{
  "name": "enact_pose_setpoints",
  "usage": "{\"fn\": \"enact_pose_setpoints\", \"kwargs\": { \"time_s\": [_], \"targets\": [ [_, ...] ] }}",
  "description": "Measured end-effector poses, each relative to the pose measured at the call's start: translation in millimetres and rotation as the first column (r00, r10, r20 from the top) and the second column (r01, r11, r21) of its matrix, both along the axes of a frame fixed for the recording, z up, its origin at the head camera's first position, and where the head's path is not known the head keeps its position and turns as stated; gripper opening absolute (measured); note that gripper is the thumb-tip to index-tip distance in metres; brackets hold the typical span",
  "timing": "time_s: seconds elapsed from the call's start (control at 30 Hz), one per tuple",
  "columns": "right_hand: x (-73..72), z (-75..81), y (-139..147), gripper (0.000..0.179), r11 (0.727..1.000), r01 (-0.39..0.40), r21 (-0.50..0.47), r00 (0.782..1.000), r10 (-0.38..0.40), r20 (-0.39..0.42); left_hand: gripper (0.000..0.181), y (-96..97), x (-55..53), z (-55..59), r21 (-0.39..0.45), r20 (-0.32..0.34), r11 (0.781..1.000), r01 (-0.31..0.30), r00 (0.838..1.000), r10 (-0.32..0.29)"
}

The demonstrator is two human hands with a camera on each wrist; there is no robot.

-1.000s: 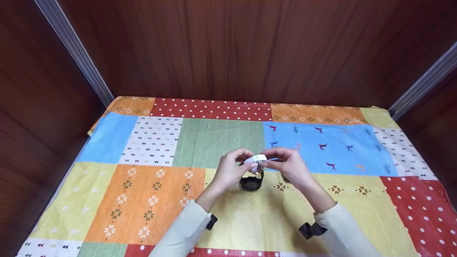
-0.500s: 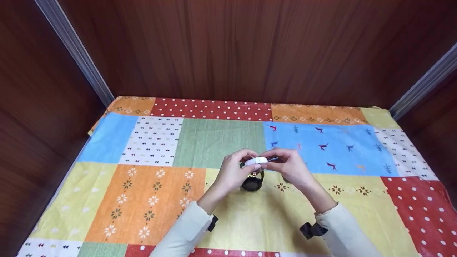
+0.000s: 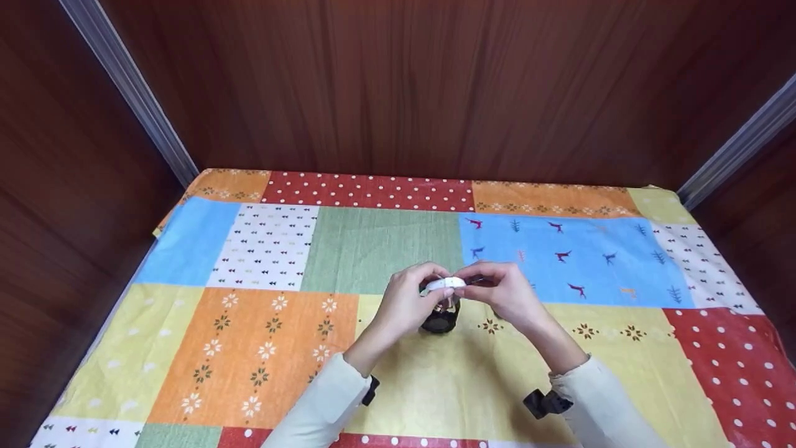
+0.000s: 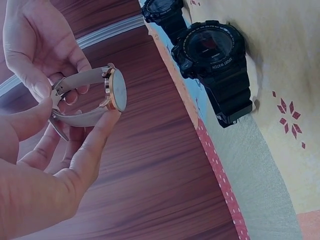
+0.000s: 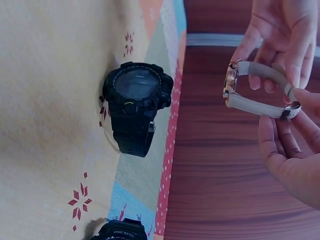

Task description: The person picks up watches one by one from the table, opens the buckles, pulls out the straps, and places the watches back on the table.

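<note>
A wristwatch with a pale strap and a rose-gold case is held in the air by both hands. Its strap forms a loop, with the metal buckle at the end opposite the case. My left hand holds the watch from one side, a fingertip against the case in the left wrist view. From the other side my right hand pinches the strap near the buckle. Below them a black sport watch stands on the cloth, partly hidden by the left hand in the head view.
A second black sport watch stands on the cloth, mostly hidden behind the right hand in the head view. The patchwork tablecloth covers the table. Brown wood-grain panels rise behind and at both sides.
The pale strap has tilted, from raised to lying flatter between the fingers. Both hands have shifted very slightly down and stay on the wristwatch.
</note>
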State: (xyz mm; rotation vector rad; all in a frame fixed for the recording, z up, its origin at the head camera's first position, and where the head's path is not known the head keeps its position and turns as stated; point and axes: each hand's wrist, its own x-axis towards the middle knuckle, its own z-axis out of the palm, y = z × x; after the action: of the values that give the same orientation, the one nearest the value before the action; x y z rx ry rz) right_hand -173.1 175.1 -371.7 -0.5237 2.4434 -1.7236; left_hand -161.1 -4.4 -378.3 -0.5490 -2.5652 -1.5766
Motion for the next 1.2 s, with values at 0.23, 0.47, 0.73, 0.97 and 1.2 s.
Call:
{"fn": "enact_pose_setpoints", "kwargs": {
  "time_s": [0.23,0.47,0.73,0.97,1.2],
  "targets": [
    [0.6,-1.1,1,0.019,1.000,-0.001,0.003,1.000,0.001,-0.003,0.014,-0.4,0.1,-1.0,0.015,0.025,1.000,0.018,1.000,-0.019],
    [2.5,2.2,4,0.019,1.000,-0.009,-0.004,1.000,0.009,0.007,0.016,0.2,0.9,-0.1,0.022,0.023,1.000,0.023,0.999,-0.023],
    [7.0,10.3,2,0.018,0.999,-0.021,-0.036,1.000,0.021,-0.010,0.012,-0.2,1.7,-0.5,0.042,0.050,0.999,0.024,0.998,-0.026],
    [2.9,2.7,6,0.019,0.999,-0.024,-0.035,1.000,0.023,-0.022,0.012,-3.3,1.2,-2.1,0.063,0.051,0.997,0.035,0.998,-0.038],
    [3.7,3.8,8,0.018,0.999,-0.015,-0.035,1.000,0.015,-0.014,0.012,-4.8,1.5,-3.9,0.066,0.070,0.997,0.033,0.997,-0.038]
  ]
}}
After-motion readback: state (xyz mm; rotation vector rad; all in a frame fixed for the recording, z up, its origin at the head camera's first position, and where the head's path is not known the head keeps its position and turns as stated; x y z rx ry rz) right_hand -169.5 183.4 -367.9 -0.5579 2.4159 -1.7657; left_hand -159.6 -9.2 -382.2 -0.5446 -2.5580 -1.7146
